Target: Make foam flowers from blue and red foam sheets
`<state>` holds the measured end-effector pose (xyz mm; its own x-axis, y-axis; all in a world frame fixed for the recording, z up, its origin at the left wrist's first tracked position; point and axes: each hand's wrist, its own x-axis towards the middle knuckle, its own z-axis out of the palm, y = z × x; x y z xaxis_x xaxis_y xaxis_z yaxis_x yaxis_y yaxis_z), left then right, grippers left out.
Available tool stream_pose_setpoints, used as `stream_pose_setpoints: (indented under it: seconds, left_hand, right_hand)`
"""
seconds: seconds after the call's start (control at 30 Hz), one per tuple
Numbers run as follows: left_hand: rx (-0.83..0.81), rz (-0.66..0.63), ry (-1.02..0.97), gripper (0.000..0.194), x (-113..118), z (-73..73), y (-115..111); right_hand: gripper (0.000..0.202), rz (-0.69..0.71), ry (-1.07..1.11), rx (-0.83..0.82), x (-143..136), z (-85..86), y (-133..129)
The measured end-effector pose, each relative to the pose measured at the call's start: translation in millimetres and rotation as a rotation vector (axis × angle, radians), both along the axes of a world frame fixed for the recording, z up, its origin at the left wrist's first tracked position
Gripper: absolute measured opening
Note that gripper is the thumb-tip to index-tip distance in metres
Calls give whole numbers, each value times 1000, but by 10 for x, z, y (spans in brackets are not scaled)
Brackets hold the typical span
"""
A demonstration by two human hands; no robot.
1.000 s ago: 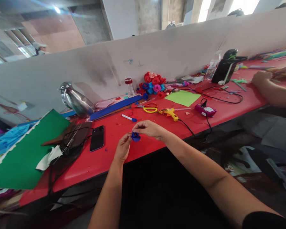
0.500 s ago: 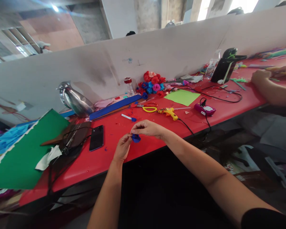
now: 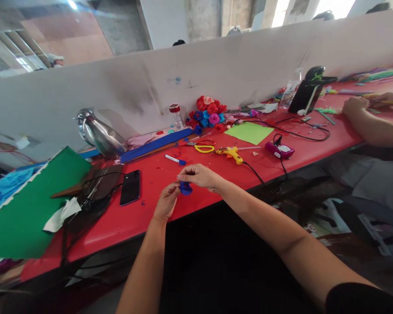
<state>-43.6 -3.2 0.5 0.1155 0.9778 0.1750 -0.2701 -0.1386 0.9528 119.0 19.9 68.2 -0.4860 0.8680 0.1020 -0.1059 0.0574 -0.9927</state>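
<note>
A small dark-blue paper flower [image 3: 185,189] is pinched between my two hands, above the front edge of the red table [image 3: 160,196]. My left hand [image 3: 167,198] has its fingertips closed on the flower's left side. From above and to the right, my right hand [image 3: 198,175] pinches it too, thumb and forefinger together. Just beyond my hands lies a white marker [image 3: 173,158] with a blue cap. Yellow-handled scissors [image 3: 204,148] and a yellow glue gun [image 3: 231,154] lie farther back to the right.
On the left are a phone [image 3: 130,187], a metal jug [image 3: 100,133] and green sheets [image 3: 29,209]. Paper flowers [image 3: 209,114], a lime sheet [image 3: 249,132] and a purple power socket [image 3: 279,149] lie behind and right. Another person's arm [image 3: 373,117] rests at far right.
The view has shifted slightly, so the table's things appear a little farther left. Both hands keep their pinch on the blue flower, which looks slightly turned.
</note>
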Motion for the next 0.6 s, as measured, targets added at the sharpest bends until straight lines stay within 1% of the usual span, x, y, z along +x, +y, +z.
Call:
stream_pose_setpoints:
  seconds: [0.1, 0.33, 0.47, 0.6]
  left_hand:
    - [22, -10, -6, 23, 7, 12, -9]
    - [35, -11, -6, 25, 6, 8, -10]
    - [45, -15, -10, 24, 1, 8, -7]
    - [62, -19, -26, 25, 11, 29, -8]
  right_hand:
    - [18, -68, 49, -44, 19, -11, -24]
    - [19, -19, 68, -145, 62, -77, -127]
    - [19, -9, 104, -136, 38, -105, -147]
    - [21, -61, 118, -111, 35, -95, -161]
